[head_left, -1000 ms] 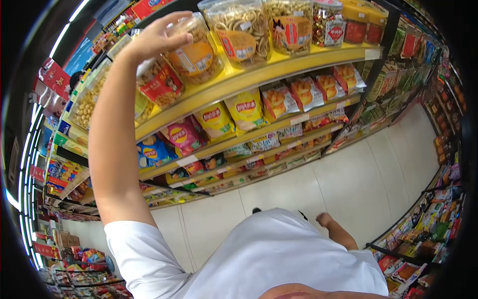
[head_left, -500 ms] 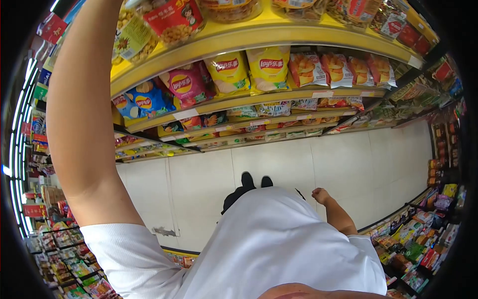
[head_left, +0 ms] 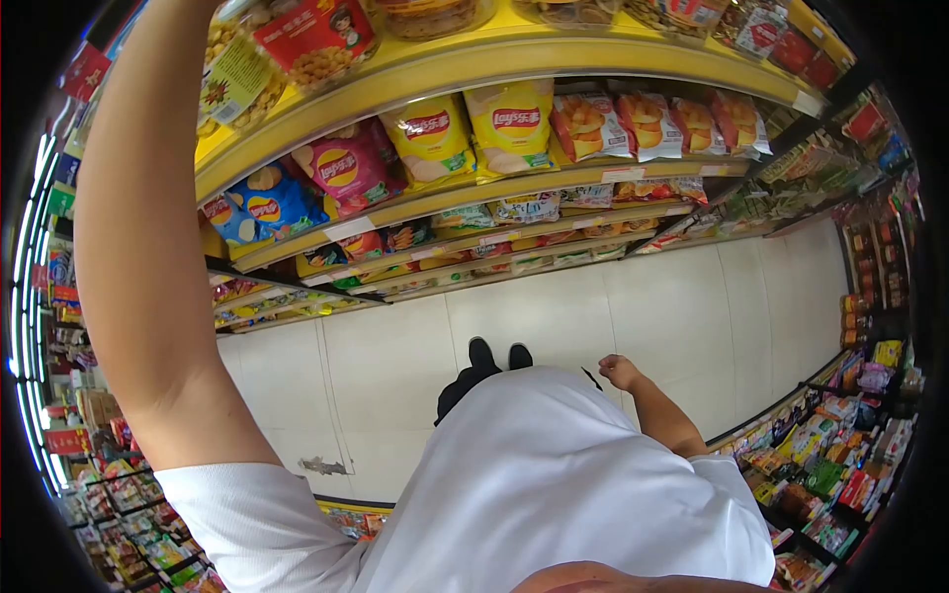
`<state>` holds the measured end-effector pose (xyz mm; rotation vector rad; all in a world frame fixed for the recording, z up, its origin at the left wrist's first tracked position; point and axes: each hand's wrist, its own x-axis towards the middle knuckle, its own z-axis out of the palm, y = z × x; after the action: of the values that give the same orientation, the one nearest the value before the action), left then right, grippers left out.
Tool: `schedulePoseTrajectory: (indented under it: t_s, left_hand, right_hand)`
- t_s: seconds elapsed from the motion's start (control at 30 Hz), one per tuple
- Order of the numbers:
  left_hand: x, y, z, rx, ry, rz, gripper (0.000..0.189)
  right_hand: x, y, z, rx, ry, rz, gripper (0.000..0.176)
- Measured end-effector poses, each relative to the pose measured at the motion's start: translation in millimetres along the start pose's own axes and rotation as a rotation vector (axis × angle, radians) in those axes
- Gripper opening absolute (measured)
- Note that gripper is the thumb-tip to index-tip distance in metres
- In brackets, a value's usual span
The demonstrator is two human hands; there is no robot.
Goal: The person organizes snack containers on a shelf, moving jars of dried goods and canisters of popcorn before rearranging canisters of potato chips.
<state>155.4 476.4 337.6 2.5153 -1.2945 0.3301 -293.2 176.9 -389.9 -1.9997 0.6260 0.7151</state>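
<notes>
My left arm [head_left: 148, 227] reaches up along the left side toward the snack shelves, and its hand is beyond the top edge of the view. Nearest to that forearm are a clear tub with a red label [head_left: 314, 40] and a tub with a green-yellow label [head_left: 237, 84], both on the top shelf. My right hand [head_left: 618, 371] hangs low beside my body over the floor. Its fingers are curled closed, and no object shows in them.
Below the yellow shelf edge [head_left: 494, 61] stand yellow chip bags [head_left: 511, 127], a magenta chip bag [head_left: 346, 168], blue bags [head_left: 272, 206] and several bread-like packs [head_left: 647, 128]. Pale floor tiles [head_left: 554, 316] lie under my shoes [head_left: 480, 354]. Packed snack racks [head_left: 820, 465] stand behind on the right.
The shelves and their goods have shifted slightly left and down in view. My left arm stays raised, a little further left. My right hand has moved slightly left and up, still curled.
</notes>
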Motion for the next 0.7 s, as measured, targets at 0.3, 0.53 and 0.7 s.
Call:
schedulePoseTrajectory:
  t_s: [0.3,0.53,0.7]
  left_hand:
    - [-4,23,6,0.081,0.12,0.011,0.055]
    - [-20,37,8,0.116,0.235,0.485,0.037]
    - [-63,77,75,0.06,0.105,0.721,0.014]
  right_hand:
    - [3,9,4,-0.049,-0.012,0.029,0.039]
    - [-9,33,6,-0.114,0.002,0.114,0.035]
    - [-21,33,10,-0.002,-0.032,0.169,0.038]
